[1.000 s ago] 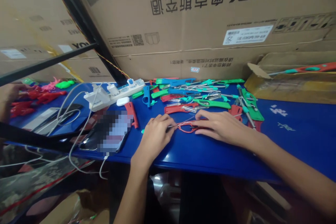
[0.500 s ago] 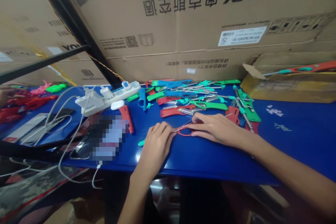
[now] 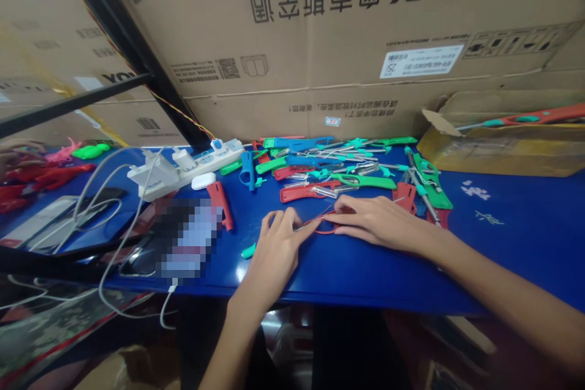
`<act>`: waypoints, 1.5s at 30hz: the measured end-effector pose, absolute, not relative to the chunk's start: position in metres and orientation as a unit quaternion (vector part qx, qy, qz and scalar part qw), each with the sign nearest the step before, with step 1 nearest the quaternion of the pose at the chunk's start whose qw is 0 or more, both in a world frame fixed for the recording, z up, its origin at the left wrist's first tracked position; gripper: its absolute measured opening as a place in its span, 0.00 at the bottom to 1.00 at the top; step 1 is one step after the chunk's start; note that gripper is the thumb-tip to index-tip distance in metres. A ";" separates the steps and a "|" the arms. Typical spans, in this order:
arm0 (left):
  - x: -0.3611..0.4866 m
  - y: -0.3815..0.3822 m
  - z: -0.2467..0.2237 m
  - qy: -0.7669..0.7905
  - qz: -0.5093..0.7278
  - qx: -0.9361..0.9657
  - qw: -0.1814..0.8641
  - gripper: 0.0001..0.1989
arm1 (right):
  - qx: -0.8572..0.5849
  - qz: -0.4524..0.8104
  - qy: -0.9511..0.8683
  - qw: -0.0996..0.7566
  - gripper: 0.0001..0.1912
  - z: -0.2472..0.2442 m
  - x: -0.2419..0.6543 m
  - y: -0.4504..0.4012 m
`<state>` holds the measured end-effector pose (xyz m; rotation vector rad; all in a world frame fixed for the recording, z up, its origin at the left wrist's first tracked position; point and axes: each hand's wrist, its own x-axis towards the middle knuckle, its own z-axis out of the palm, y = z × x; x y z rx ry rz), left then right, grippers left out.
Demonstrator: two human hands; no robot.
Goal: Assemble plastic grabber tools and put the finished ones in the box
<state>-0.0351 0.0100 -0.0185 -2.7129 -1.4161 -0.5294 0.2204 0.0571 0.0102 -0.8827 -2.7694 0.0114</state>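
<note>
Between my hands, low over the blue table, is a red lighter casing [image 3: 326,232] with a looped grip and thin wires or a rod at it. My right hand [image 3: 381,220] pinches it from the right with thumb and fingers. From the left, my left hand [image 3: 278,245] has its thumb and fingers closed at the loop, one digit stretched onto its top; the palm hides the left end. Beside the left wrist lies a small turquoise piece [image 3: 249,251]. Behind the hands spreads a pile of green, blue and red stick lighter parts [image 3: 365,182] with metal tubes.
A power strip [image 3: 208,161] with chargers, a white earbud case [image 3: 203,181] and a phone [image 3: 192,237] on a cable stand left. A red handle [image 3: 222,206] lies beside the phone. Cardboard boxes [image 3: 320,61] wall the back; a taped carton [image 3: 507,149] sits at right.
My left hand has shifted its fingers; one now reaches right onto the top of the red casing, near the right fingertips. The right hand has stayed almost in place.
</note>
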 end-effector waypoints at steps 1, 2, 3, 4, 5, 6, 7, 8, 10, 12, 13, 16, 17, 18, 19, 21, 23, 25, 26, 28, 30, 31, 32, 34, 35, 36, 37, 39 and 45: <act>-0.035 0.010 -0.018 -0.456 -0.173 -0.873 0.021 0.32 | -0.301 0.006 -0.946 0.118 0.22 0.010 0.220 0.057; -0.035 0.010 -0.018 -0.456 -0.174 -0.872 0.023 0.31 | -0.301 0.008 -0.946 0.119 0.22 0.010 0.220 0.057; -0.034 0.010 -0.018 -0.458 -0.172 -0.872 0.025 0.31 | -0.302 0.010 -0.946 0.118 0.22 0.010 0.220 0.057; -0.034 0.009 -0.018 -0.459 -0.168 -0.872 0.027 0.31 | -0.304 0.009 -0.946 0.115 0.22 0.010 0.220 0.057; -0.034 0.009 -0.017 -0.461 -0.164 -0.872 0.029 0.31 | -0.306 0.005 -0.945 0.111 0.22 0.010 0.220 0.057; -0.033 0.009 -0.017 -0.461 -0.159 -0.873 0.029 0.31 | -0.308 0.000 -0.946 0.106 0.22 0.010 0.220 0.057; -0.033 0.009 -0.017 -0.460 -0.155 -0.873 0.030 0.31 | -0.308 -0.005 -0.946 0.101 0.22 0.010 0.219 0.057; -0.032 0.009 -0.016 -0.459 -0.154 -0.875 0.032 0.31 | -0.308 -0.010 -0.947 0.096 0.22 0.010 0.219 0.056; -0.032 0.009 -0.017 -0.455 -0.155 -0.876 0.036 0.32 | -0.305 -0.013 -0.948 0.093 0.23 0.010 0.219 0.056; -0.032 0.009 -0.017 -0.451 -0.158 -0.877 0.040 0.33 | -0.304 -0.011 -0.948 0.093 0.23 0.010 0.219 0.056; -0.032 0.010 -0.018 -0.450 -0.159 -0.877 0.042 0.33 | -0.304 -0.011 -0.948 0.093 0.23 0.010 0.219 0.056; -0.031 0.010 -0.017 -0.453 -0.160 -0.876 0.045 0.32 | -0.304 -0.013 -0.948 0.091 0.23 0.010 0.219 0.056; -0.031 0.010 -0.017 -0.455 -0.158 -0.875 0.046 0.32 | -0.303 -0.012 -0.949 0.092 0.23 0.010 0.219 0.056; -0.031 0.009 -0.016 -0.457 -0.155 -0.874 0.045 0.33 | -0.302 -0.010 -0.949 0.094 0.23 0.010 0.219 0.056; -0.030 0.009 -0.015 -0.460 -0.151 -0.874 0.044 0.33 | -0.301 -0.008 -0.949 0.096 0.23 0.010 0.219 0.056; -0.029 0.009 -0.012 -0.465 -0.141 -0.873 0.041 0.33 | -0.301 -0.002 -0.948 0.100 0.22 0.010 0.219 0.056; -0.027 0.009 -0.010 -0.470 -0.130 -0.872 0.037 0.33 | -0.302 0.000 -0.948 0.098 0.22 0.011 0.218 0.056; -0.025 0.009 -0.007 -0.475 -0.119 -0.871 0.032 0.32 | -0.305 0.002 -0.948 0.092 0.22 0.013 0.218 0.055; -0.024 0.008 -0.005 -0.477 -0.114 -0.871 0.028 0.31 | -0.308 0.004 -0.947 0.090 0.23 0.014 0.217 0.055; -0.022 0.009 -0.002 -0.482 -0.104 -0.870 0.025 0.31 | -0.316 0.007 -0.945 0.085 0.24 0.015 0.217 0.054; -0.021 0.009 0.000 -0.485 -0.097 -0.868 0.030 0.31 | -0.323 0.008 -0.943 0.083 0.26 0.015 0.216 0.053; -0.020 0.010 0.001 -0.487 -0.095 -0.868 0.032 0.30 | -0.326 0.008 -0.942 0.082 0.26 0.015 0.215 0.053; -0.020 0.011 0.003 -0.488 -0.094 -0.867 0.030 0.30 | -0.328 0.009 -0.941 0.083 0.27 0.015 0.215 0.053; -0.020 0.013 0.006 -0.494 -0.095 -0.864 0.013 0.28 | -0.333 0.013 -0.939 0.086 0.26 0.014 0.213 0.053; -0.019 0.014 0.008 -0.499 -0.095 -0.861 -0.001 0.27 | -0.337 0.017 -0.937 0.088 0.26 0.014 0.211 0.053; -0.019 0.015 0.010 -0.505 -0.095 -0.858 -0.015 0.26 | -0.341 0.021 -0.935 0.090 0.25 0.015 0.210 0.053; -0.019 0.015 0.011 -0.512 -0.093 -0.853 -0.029 0.26 | -0.346 0.024 -0.933 0.092 0.25 0.015 0.209 0.052; -0.020 0.013 0.013 -0.525 -0.089 -0.845 -0.049 0.26 | -0.350 0.025 -0.931 0.100 0.24 0.016 0.208 0.050; -0.023 0.002 -0.002 -0.521 -0.128 -0.844 -0.004 0.28 | -0.322 0.033 -0.939 0.115 0.23 0.015 0.219 0.052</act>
